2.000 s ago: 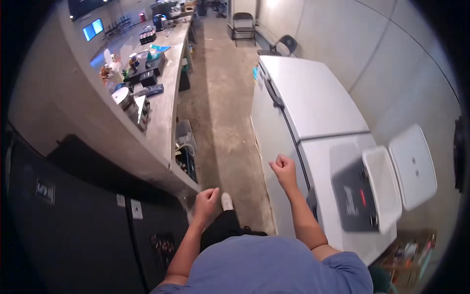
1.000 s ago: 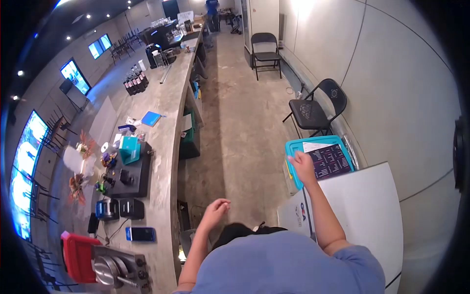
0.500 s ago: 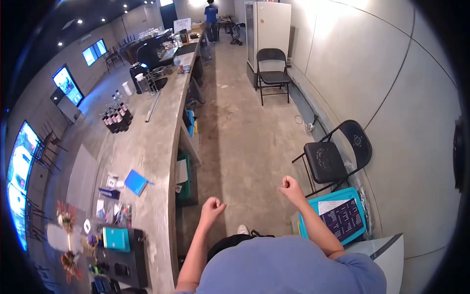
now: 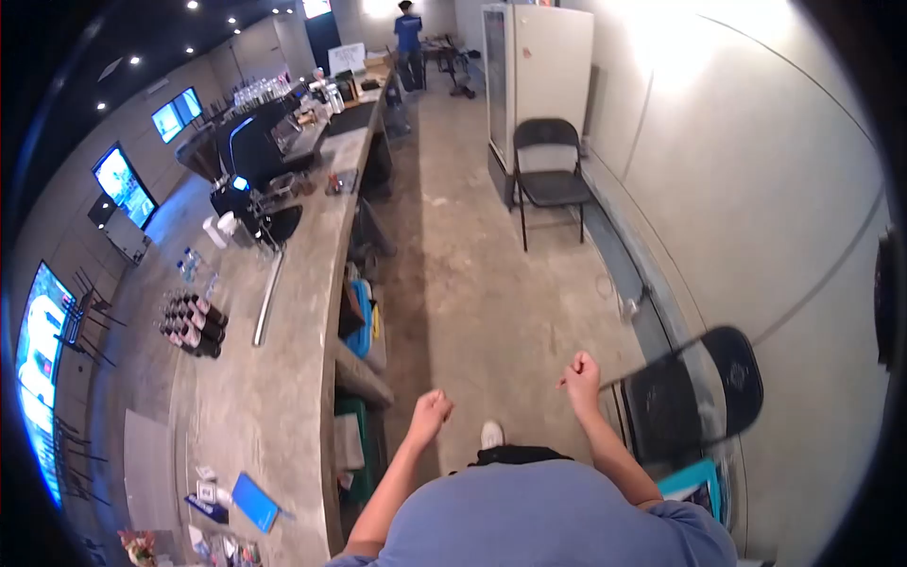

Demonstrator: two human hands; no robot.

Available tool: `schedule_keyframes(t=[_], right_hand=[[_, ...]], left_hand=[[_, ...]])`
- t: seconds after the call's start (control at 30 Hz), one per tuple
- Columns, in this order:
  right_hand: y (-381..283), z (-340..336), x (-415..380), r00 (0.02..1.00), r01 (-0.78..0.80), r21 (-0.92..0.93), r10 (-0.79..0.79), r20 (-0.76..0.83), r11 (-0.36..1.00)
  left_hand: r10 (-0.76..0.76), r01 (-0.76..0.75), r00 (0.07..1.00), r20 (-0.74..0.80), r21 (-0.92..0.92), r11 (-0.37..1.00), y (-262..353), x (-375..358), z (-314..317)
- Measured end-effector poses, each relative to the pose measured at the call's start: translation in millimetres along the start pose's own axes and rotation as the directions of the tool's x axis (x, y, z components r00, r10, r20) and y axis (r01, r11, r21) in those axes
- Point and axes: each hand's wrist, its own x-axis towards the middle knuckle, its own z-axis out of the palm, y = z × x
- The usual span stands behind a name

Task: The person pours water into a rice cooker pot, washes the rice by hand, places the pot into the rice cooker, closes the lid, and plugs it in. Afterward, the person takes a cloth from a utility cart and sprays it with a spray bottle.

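Both of my hands are held out in front of my body above the concrete floor (image 4: 463,312). My left hand (image 4: 434,414) is curled into a loose fist with no object visible in it, near the edge of the long concrete counter (image 4: 283,397). Also closed, with bent fingers and no object showing, is my right hand (image 4: 580,378). Nearest to it, on the right, stands a black folding chair (image 4: 671,406). Neither hand touches anything that I can see.
Dark bottles (image 4: 194,323) and a blue notebook (image 4: 255,502) are on the counter. Another folding chair (image 4: 551,180) stands by a white fridge (image 4: 553,76) ahead. Far down the aisle is a person (image 4: 408,42) in blue. A turquoise bin (image 4: 699,482) sits low right.
My view has moved forward along the aisle. The bottles, chairs and fridge appear closer, and the bin has slid mostly behind my right arm. Both hands stay closed.
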Motion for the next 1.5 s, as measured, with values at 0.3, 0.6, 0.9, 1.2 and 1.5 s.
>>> schedule_keyframes(t=[0.3,0.6,0.9,1.2,1.5], right_hand=[[-22.0,204.0,277.2,0.913,0.243,-0.217,-0.148,0.38,0.945],[68.5,319.5,527.9,0.93,0.099,-0.053,-0.074,0.359,0.994],[27.2,335.5,761.2,0.983,-0.012,-0.117,0.033,0.179,0.993],[68.3,408.9,1042.1,0.995,-0.057,-0.122,0.067,0.078,0.991],[31.6,628.4,1288.1,0.908,-0.014,-0.003,0.014,0.419,1.0]], left_hand=[[0.094,-0.114,0.976,-0.195,-0.093,0.989,89.7,213.9,-71.8],[0.164,-0.165,0.98,-0.115,0.003,0.986,88.2,505.9,-168.7],[0.364,-0.336,0.906,0.217,-0.155,0.929,220.5,818.0,-175.0],[0.153,-0.116,0.981,0.122,-0.266,0.957,219.0,1085.5,-214.1],[0.066,-0.094,0.956,-0.287,-0.087,0.992,291.5,1287.3,-306.6]])
